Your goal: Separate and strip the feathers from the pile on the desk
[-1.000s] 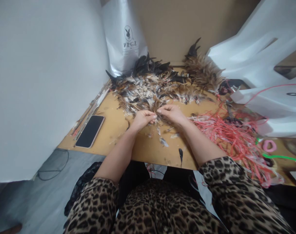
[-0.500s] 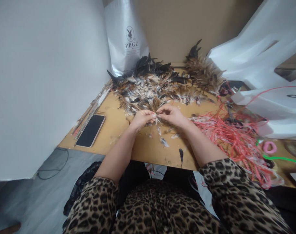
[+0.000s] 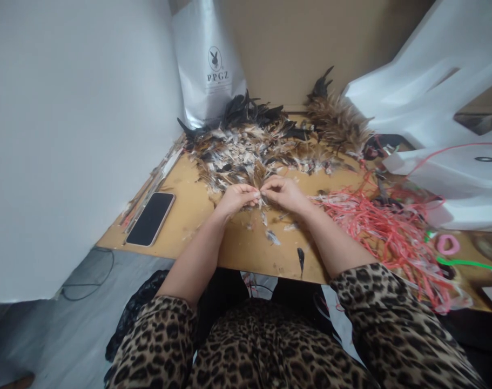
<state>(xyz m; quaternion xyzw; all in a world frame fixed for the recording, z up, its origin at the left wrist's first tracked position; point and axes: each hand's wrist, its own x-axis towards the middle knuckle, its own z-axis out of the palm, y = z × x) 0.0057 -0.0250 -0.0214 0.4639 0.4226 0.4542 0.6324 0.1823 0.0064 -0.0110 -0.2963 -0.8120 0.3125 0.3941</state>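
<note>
Close together over the table (image 3: 197,216), my two hands meet at a small tuft of brown feathers (image 3: 258,175). My left hand (image 3: 238,198) pinches the tuft near its pale lower ends. My right hand (image 3: 282,192) has its thumb and fingers pressed together at the same spot; whether it grips a feather or something finer is too small to tell. Right behind them spreads a pile of brown, white and black feathers (image 3: 237,146). A few loose feathers (image 3: 272,237) lie on the table in front of my hands.
A phone (image 3: 152,219) lies on the left. Tangled pink and red strings (image 3: 379,221) cover the right side, with scissors (image 3: 385,192) among them. A brown feather bundle (image 3: 338,121) rests at the back right. A white bag (image 3: 211,70) stands behind, and white plastic (image 3: 416,81) rises on the right.
Both hands stay at the feather tuft with hardly any movement. My right hand's fingers have shifted very slightly; the view has tilted a little.
</note>
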